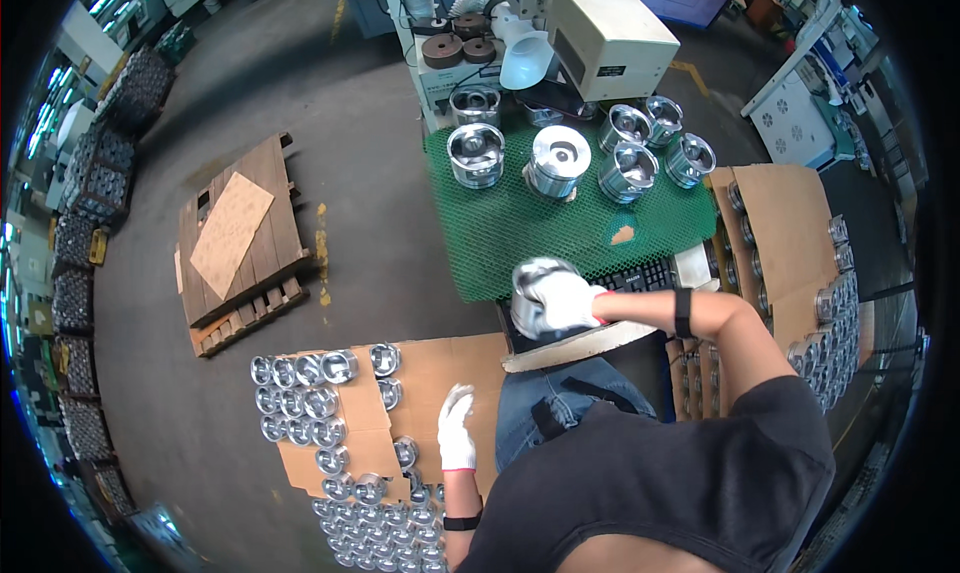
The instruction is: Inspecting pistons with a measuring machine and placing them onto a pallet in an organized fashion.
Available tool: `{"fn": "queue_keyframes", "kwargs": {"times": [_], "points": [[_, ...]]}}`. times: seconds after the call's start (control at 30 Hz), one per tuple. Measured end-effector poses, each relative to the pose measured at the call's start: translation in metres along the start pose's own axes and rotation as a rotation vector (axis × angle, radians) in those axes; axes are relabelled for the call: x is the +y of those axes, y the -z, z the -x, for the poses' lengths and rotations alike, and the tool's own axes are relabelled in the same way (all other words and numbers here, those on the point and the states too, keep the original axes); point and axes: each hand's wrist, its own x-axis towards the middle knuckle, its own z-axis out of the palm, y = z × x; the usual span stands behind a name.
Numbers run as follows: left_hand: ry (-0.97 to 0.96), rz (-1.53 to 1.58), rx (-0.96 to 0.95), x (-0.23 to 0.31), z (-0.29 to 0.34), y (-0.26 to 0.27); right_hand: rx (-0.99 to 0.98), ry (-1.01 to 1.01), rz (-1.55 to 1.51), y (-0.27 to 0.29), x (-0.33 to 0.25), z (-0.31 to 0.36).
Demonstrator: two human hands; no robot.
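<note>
My right hand (568, 304), in a white glove, is closed on a metal piston (524, 291), slightly blurred, at the near edge of the green mesh mat (470, 243). The glove hides part of this piston. Off to the left, my gloved left hand (457, 431) is over the cardboard sheet (465, 358), fingers stretched out and nothing in it. Several shiny pistons stand on the far part of the mat, among them one with a pale round top (561, 154). Rows of pistons (320, 403) sit on the cardboard left of my left hand.
A keyboard (635, 280) lies under the mat's near edge. A beige box-shaped device (615, 41) and a pale blue nozzle (526, 58) stand behind the pistons. More pistons and cardboard (790, 233) are stacked at right. A wooden pallet (245, 238) rests on the floor at left.
</note>
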Motion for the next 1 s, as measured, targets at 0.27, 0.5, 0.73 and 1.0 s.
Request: {"fn": "queue_keyframes", "kwargs": {"times": [0.27, 0.5, 0.73, 1.0], "points": [[0.079, 0.168, 0.233, -0.017, 0.013, -0.002, 0.273, 0.002, 0.203, 0.014, 0.028, -0.146], [0.085, 0.052, 0.224, 0.009, -0.007, -0.05, 0.342, -0.245, -0.051, -0.016, 0.074, -0.192], [0.131, -0.009, 0.045, 0.028, -0.06, -0.111, 0.629, 0.456, 0.255, 0.027, 0.035, -0.059], [0.092, -0.192, -0.279, 0.056, -0.094, -0.182, 0.45, -0.219, 0.227, 0.132, 0.188, 0.062]]}}
